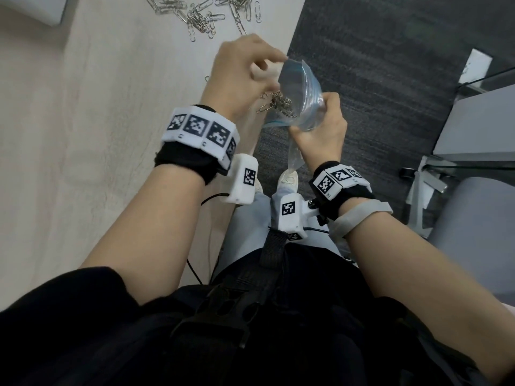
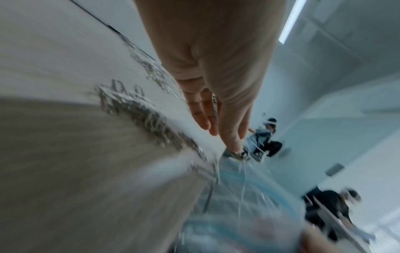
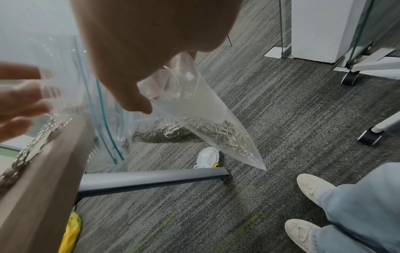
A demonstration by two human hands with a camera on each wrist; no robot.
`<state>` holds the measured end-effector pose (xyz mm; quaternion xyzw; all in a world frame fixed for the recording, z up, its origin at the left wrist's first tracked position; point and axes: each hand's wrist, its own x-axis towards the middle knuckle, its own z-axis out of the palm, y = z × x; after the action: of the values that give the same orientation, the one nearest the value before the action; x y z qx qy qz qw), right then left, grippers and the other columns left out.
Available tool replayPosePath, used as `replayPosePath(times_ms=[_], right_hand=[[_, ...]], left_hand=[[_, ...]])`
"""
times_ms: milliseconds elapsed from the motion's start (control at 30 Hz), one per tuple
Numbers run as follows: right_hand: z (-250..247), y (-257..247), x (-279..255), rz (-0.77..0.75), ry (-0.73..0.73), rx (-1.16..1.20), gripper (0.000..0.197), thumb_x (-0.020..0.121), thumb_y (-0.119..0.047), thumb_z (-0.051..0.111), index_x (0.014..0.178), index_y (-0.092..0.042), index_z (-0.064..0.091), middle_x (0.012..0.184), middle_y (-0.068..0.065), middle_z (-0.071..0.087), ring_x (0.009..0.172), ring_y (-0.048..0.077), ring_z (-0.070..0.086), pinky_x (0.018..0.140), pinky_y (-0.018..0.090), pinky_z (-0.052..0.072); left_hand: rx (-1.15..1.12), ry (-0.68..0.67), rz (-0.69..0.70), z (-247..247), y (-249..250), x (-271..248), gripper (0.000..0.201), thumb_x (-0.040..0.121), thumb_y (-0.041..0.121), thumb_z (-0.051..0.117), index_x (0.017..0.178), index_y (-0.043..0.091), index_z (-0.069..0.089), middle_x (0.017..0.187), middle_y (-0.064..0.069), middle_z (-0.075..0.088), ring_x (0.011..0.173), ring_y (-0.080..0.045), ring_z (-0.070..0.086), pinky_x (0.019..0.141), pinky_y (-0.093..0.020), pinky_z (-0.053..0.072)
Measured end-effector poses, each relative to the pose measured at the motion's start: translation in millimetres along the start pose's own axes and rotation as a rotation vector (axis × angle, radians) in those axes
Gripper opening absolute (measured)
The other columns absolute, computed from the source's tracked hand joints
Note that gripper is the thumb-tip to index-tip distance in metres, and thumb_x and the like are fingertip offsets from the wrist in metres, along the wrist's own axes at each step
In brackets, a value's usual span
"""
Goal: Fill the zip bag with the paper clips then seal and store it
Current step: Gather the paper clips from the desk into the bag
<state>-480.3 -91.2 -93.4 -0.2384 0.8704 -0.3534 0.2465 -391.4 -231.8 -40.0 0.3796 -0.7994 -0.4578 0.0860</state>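
Head view: the right hand (image 1: 320,129) holds the zip bag (image 1: 299,98) out past the edge of the table (image 1: 83,135), over the grey carpet (image 1: 390,79). Its fingers and thumb pinch the clear plastic near the top. The bag's mouth is open and faces up and toward the table. The blue zip strip curves round the mouth.

The left hand (image 1: 245,71) is at the table edge, right by the mouth. A bunch of paper clips (image 1: 278,103) hangs under it, partly inside the bag. I cannot tell how tight the left hand holds them. In the left wrist view its fingers (image 2: 203,111) look mostly straight, but that picture is blurry.

In the right wrist view the bag (image 3: 194,102) hangs long-way down. Its bottom corner points at the floor, tilted away from the table. A pile of clips (image 3: 216,133) sits in that low end.

More loose paper clips (image 1: 206,12) lie spread on the table, farther from the person. 2 white shoes (image 3: 311,188) stand on the carpet. A yellow thing (image 3: 70,234) hangs under the table.
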Motion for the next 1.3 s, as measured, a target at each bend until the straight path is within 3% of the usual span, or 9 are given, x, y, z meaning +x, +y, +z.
replayPosePath(times_ms=[100, 233, 300, 367, 567, 933, 1067, 1133, 1300], right_hand=[[-1, -1, -1, 0.016, -0.004, 0.004, 0.046, 0.065, -0.017, 0.074, 0.104, -0.014, 0.05, 0.101, 0.008, 0.064, 0.095, 0.026, 0.061, 0.085, 0.045, 0.052], [-1, -4, -2, 0.042, -0.013, 0.014, 0.047, 0.066, -0.019, 0.075, 0.104, -0.019, 0.048, 0.102, 0.007, 0.063, 0.097, 0.024, 0.061, 0.086, 0.045, 0.053], [-1, -5, -3, 0.042, -0.01, 0.012, 0.046, 0.066, -0.021, 0.074, 0.104, -0.019, 0.048, 0.102, 0.007, 0.063, 0.097, 0.025, 0.061, 0.086, 0.045, 0.052], [0, -5, -5, 0.045, -0.016, 0.008, 0.045, 0.066, -0.02, 0.074, 0.103, -0.017, 0.049, 0.101, 0.007, 0.063, 0.097, 0.025, 0.06, 0.086, 0.045, 0.052], [1, -2, -9, 0.034, -0.026, -0.002, 0.046, 0.066, -0.019, 0.074, 0.104, -0.015, 0.049, 0.102, 0.008, 0.064, 0.098, 0.026, 0.06, 0.087, 0.046, 0.052], [2, 4, -19, 0.03, -0.016, 0.012, 0.047, 0.064, -0.018, 0.075, 0.103, -0.016, 0.049, 0.101, 0.009, 0.064, 0.094, 0.026, 0.062, 0.084, 0.045, 0.053], [2, 5, -20, 0.018, -0.004, 0.016, 0.045, 0.066, -0.018, 0.074, 0.104, -0.013, 0.05, 0.101, 0.009, 0.064, 0.092, 0.026, 0.062, 0.081, 0.044, 0.053], [2, 5, -21, 0.018, -0.001, 0.012, 0.045, 0.067, -0.02, 0.074, 0.104, -0.013, 0.049, 0.1, 0.009, 0.064, 0.09, 0.025, 0.062, 0.08, 0.042, 0.052], [-2, 6, -19, 0.029, 0.021, 0.024, 0.043, 0.067, -0.019, 0.072, 0.103, -0.016, 0.05, 0.098, 0.009, 0.064, 0.09, 0.025, 0.062, 0.081, 0.043, 0.052]], left_hand=[[0.006, 0.097, -0.034, -24, -12, -5, 0.042, 0.068, 0.025, 0.077, 0.109, 0.026, 0.066, 0.11, 0.002, 0.06, 0.096, -0.013, 0.052, 0.083, -0.021, 0.046], [0.153, -0.009, -0.115, -44, -19, -20, 0.066, 0.057, 0.036, 0.083, 0.119, 0.03, 0.06, 0.124, -0.003, 0.047, 0.109, -0.013, 0.038, 0.093, -0.018, 0.033], [0.187, -0.051, -0.149, -45, -23, -27, 0.075, 0.052, 0.038, 0.085, 0.121, 0.028, 0.059, 0.126, -0.006, 0.044, 0.114, -0.019, 0.041, 0.097, -0.022, 0.036], [0.197, -0.071, -0.192, -46, -29, -32, 0.078, 0.048, 0.036, 0.087, 0.12, 0.028, 0.059, 0.121, -0.002, 0.04, 0.104, -0.02, 0.045, 0.093, -0.026, 0.041], [0.182, -0.095, -0.165, -40, -30, -30, 0.051, 0.058, 0.01, 0.085, 0.104, 0.022, 0.065, 0.107, 0.004, 0.041, 0.08, -0.013, 0.048, 0.077, -0.026, 0.048], [0.148, -0.041, -0.042, 2, -13, -22, 0.032, 0.067, 0.011, 0.079, 0.098, 0.015, 0.071, 0.096, -0.004, 0.054, 0.076, -0.011, 0.048, 0.079, -0.03, 0.05], [0.207, -0.141, 0.024, 16, 0, -20, 0.032, 0.071, 0.006, 0.075, 0.102, 0.012, 0.069, 0.109, -0.011, 0.058, 0.082, -0.013, 0.051, 0.076, -0.024, 0.044], [0.144, -0.198, 0.042, 23, 7, -23, 0.035, 0.068, -0.004, 0.072, 0.102, 0.008, 0.069, 0.105, -0.012, 0.058, 0.087, -0.019, 0.058, 0.078, -0.028, 0.05], [-0.105, 0.076, -0.006, 20, 0, -23, 0.036, 0.068, -0.014, 0.059, 0.093, 0.008, 0.071, 0.097, -0.002, 0.057, 0.09, -0.011, 0.056, 0.075, -0.023, 0.054]])
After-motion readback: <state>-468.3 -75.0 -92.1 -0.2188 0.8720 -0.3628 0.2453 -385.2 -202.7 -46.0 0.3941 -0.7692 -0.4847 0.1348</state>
